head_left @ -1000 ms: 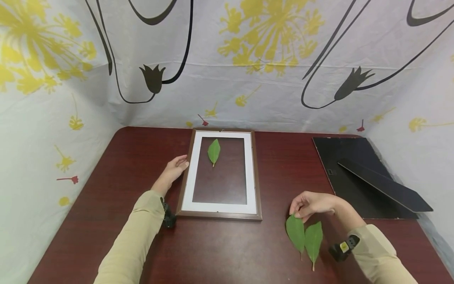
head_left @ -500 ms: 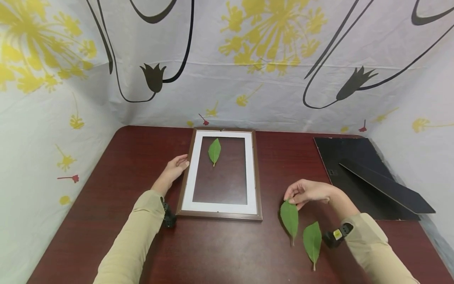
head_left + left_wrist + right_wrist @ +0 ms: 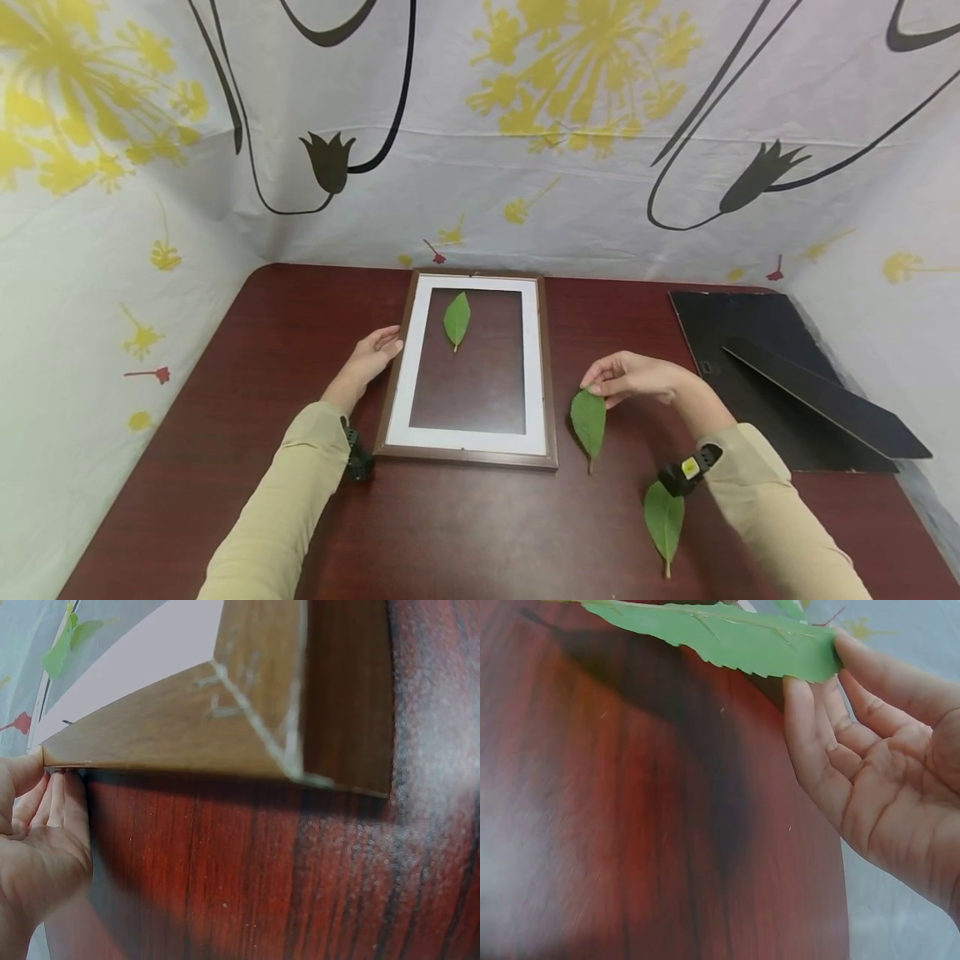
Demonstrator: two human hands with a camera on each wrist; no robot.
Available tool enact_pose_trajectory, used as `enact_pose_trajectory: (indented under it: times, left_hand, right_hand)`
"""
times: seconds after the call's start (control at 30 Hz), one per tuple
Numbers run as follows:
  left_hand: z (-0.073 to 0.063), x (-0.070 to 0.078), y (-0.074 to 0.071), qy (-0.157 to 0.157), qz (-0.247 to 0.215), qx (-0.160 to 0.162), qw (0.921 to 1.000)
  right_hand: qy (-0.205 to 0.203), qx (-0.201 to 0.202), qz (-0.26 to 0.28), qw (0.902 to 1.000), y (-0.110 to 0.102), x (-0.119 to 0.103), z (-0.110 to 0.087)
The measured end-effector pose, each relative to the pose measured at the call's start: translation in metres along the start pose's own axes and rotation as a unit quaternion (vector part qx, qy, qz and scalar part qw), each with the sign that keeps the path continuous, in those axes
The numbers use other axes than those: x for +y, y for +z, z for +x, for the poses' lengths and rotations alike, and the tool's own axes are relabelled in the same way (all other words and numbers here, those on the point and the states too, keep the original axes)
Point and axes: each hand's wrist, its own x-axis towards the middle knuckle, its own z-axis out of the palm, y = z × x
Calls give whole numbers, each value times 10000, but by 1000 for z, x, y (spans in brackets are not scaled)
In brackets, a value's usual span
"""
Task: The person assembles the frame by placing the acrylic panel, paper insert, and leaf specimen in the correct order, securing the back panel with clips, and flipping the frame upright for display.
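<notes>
My right hand [image 3: 628, 377] pinches a green leaf [image 3: 588, 423] by its broad end between thumb and fingers, stem hanging toward me. In the right wrist view the held leaf [image 3: 735, 637] is raised above the table, its shadow lying below. My left hand [image 3: 369, 358] rests at the left side of a brown picture frame [image 3: 550, 417]; in the left wrist view the thumb and straight fingers [image 3: 71, 806] touch its edge. The frame lies flat with a white mat [image 3: 534, 367] inside, and another leaf [image 3: 457, 318] lies in its upper left opening.
A third leaf [image 3: 664, 521] lies on the dark red table [image 3: 465, 533] at the near right, its upper end under the right wrist camera. A black backing board [image 3: 750, 312] with a tilted stand flap [image 3: 817, 392] lies at the right. Printed cloth [image 3: 480, 192] closes off the back and sides.
My right hand has carried its leaf up and left, away from the third leaf and closer to the frame. My left hand stays at the frame's side.
</notes>
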Motion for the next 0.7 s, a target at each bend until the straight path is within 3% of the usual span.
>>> enact_pose_trajectory:
  times: [0.47, 0.7]
  left_hand:
    - [0, 0, 0, -61, -8, -3, 10000]
    - [-1, 1, 0, -30, 16, 39, 10000]
  right_hand:
    - [-232, 137, 575, 9980, -17, -34, 35]
    - [-185, 480, 967, 9940, -19, -50, 57]
